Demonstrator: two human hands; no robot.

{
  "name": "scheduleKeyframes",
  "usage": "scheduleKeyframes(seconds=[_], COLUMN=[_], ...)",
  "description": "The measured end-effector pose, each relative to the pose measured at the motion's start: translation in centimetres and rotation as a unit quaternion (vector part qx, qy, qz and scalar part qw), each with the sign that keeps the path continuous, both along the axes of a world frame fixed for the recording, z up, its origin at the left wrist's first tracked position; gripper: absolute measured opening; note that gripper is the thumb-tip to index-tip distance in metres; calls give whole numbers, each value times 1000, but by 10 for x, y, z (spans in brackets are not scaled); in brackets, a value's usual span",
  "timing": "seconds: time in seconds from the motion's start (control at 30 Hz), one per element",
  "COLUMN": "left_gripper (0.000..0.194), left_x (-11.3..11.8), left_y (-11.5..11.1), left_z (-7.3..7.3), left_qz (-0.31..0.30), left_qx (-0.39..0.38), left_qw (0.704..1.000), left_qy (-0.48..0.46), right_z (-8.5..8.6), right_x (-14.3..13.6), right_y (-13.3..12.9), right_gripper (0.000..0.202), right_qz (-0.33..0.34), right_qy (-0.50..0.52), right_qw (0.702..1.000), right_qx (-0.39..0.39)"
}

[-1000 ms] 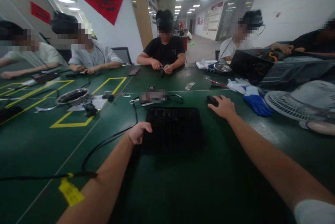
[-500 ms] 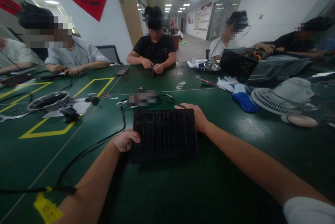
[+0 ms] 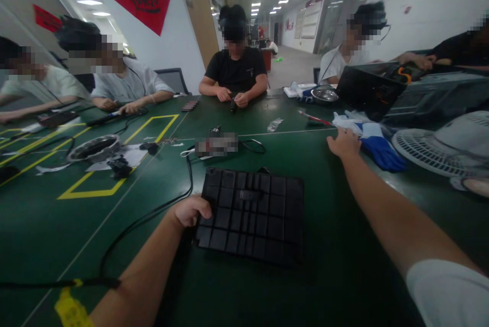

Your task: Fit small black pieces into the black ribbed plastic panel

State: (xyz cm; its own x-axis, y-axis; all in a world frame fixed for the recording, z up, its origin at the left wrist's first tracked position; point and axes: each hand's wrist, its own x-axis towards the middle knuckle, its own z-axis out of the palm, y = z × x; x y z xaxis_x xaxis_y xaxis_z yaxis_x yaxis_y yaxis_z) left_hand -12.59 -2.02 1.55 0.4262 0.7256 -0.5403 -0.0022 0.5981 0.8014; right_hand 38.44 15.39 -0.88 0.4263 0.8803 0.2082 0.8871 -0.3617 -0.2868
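A black ribbed plastic panel [image 3: 254,215] is tilted above the green table [image 3: 153,255], its gridded face toward me. My left hand [image 3: 191,210] grips the panel's left edge, with the thumb on the front face. My right hand [image 3: 345,144] is off the panel, stretched out to the right with its fingers apart, close to the white and blue gloves [image 3: 382,148]. A red and white pen-like tool [image 3: 315,118] lies just beyond that hand. Nothing shows in the right hand's grasp.
A power strip [image 3: 216,145] with black cables lies beyond the panel. At the left are a metal ring [image 3: 94,148] and small black parts [image 3: 119,166]. A fan [image 3: 439,141] and a black case [image 3: 367,91] stand right. Several people sit around the table.
My right hand has let go of the panel's right edge and moved right toward the gloves. The panel, still in my left hand, has tilted to show more of its face. The view has shifted left.
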Motion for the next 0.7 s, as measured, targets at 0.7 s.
scheduleKeyframes(seconds=[0.7], left_gripper=[12], left_x=[10], left_y=[-56], left_z=[28], left_qz=[54], left_qx=[-72], left_qw=[988], left_qy=[126], right_z=[0], right_x=[-46], right_y=[-40], right_gripper=[46], right_qz=[231], right_qy=[-26], right_qw=[973], right_qx=[-11])
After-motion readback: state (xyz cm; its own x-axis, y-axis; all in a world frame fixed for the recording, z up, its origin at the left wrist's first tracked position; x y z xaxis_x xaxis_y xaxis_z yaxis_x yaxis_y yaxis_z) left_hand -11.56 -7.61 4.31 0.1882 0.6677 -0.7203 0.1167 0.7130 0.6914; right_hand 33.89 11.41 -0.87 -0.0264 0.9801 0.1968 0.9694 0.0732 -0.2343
